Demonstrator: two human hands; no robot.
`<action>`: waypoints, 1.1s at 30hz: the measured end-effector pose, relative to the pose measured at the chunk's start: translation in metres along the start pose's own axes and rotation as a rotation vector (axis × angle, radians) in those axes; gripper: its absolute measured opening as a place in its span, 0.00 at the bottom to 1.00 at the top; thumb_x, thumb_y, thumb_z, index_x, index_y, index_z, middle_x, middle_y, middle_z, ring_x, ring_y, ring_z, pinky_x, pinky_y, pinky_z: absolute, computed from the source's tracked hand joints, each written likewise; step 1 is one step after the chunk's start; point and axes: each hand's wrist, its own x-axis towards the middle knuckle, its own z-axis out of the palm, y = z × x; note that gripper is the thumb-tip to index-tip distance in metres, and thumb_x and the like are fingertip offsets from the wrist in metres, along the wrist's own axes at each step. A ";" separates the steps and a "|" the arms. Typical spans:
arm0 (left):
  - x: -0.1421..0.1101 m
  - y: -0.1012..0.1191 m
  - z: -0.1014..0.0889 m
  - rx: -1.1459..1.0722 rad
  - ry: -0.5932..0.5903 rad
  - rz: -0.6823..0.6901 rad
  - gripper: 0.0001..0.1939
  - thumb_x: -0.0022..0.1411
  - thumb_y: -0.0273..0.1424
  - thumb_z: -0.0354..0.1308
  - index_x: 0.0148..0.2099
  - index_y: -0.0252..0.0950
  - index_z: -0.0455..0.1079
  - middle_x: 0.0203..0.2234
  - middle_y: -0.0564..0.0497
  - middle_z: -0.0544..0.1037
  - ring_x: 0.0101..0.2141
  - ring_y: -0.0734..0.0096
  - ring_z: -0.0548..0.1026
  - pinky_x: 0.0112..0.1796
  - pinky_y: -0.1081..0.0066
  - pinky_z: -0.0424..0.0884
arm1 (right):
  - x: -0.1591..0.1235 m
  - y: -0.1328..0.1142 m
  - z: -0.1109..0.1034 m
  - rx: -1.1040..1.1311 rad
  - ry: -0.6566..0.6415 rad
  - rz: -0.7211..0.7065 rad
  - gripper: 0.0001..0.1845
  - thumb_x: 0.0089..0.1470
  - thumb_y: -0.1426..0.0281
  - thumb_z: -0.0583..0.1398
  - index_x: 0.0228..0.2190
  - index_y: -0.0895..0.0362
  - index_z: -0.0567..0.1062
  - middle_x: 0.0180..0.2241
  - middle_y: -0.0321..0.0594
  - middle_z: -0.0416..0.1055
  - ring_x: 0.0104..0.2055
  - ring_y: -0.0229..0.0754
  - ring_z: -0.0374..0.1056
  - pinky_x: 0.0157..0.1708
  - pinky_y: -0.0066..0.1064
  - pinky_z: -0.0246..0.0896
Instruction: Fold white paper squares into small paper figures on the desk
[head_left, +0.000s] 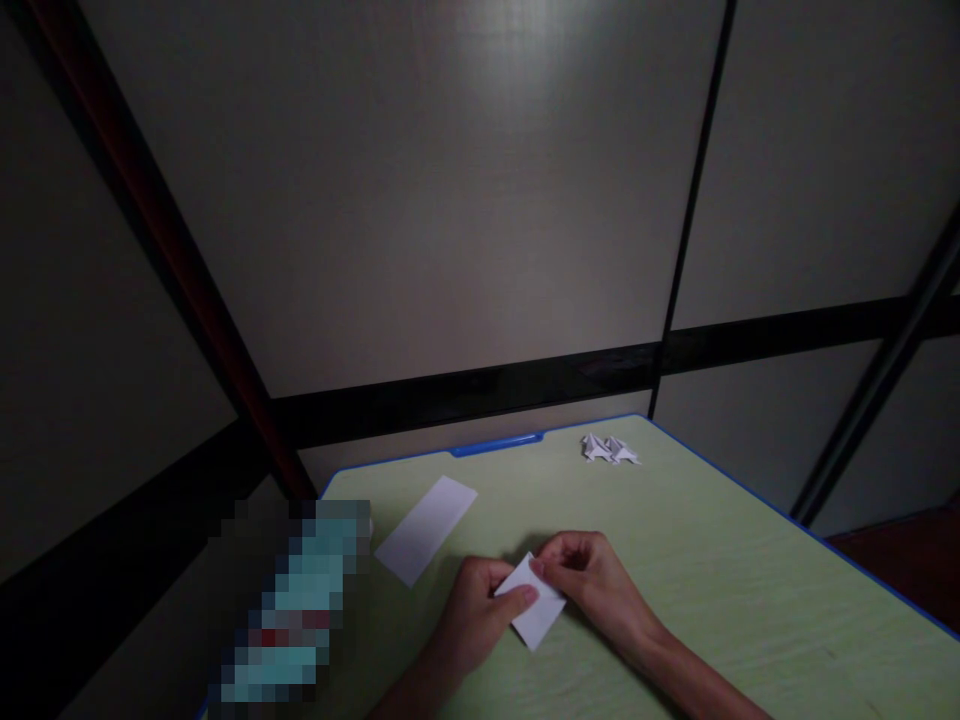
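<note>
Firstly, I log: rectangular paper strip [426, 530], ten o'clock of the hands; left hand [474, 615], closed, thumb clamping folded white paper [536, 628] between both hands; right hand [591, 572], pinching its upper corner. Advisable, I judge: align edges before creasing. Two origami figures [594, 449], one o'clock. Green tabletop [720, 580], blue-edged; grey door panels [465, 220], twelve o'clock.

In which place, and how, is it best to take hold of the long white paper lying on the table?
Probably pinch the near end of the long white paper, coming from the right with the left hand, the closer one. The paper lies flat on the table, so its edge may need lifting first. That hand holds the folded paper.
</note>
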 end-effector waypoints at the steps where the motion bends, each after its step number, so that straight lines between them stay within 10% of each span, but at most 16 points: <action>1: 0.000 0.000 0.000 0.000 0.000 0.002 0.11 0.41 0.31 0.55 0.15 0.29 0.63 0.11 0.56 0.60 0.16 0.80 0.56 0.17 0.78 0.48 | 0.000 0.000 0.000 -0.004 0.002 0.000 0.10 0.33 0.70 0.61 0.12 0.63 0.67 0.12 0.31 0.61 0.14 0.28 0.52 0.15 0.21 0.45; 26: -0.005 -0.001 -0.002 0.028 0.044 0.002 0.11 0.40 0.33 0.55 0.17 0.30 0.62 0.12 0.57 0.60 0.18 0.77 0.58 0.19 0.77 0.53 | -0.008 -0.001 0.002 -0.385 -0.254 -0.200 0.14 0.47 0.64 0.50 0.16 0.59 0.58 0.17 0.30 0.51 0.20 0.32 0.47 0.18 0.23 0.43; 33: -0.004 -0.007 -0.003 -0.024 0.081 -0.036 0.08 0.36 0.30 0.57 0.20 0.32 0.61 0.14 0.56 0.62 0.20 0.75 0.61 0.21 0.76 0.56 | -0.005 0.007 0.001 -0.204 -0.248 -0.090 0.20 0.40 0.56 0.53 0.13 0.58 0.55 0.13 0.29 0.48 0.17 0.30 0.44 0.16 0.23 0.39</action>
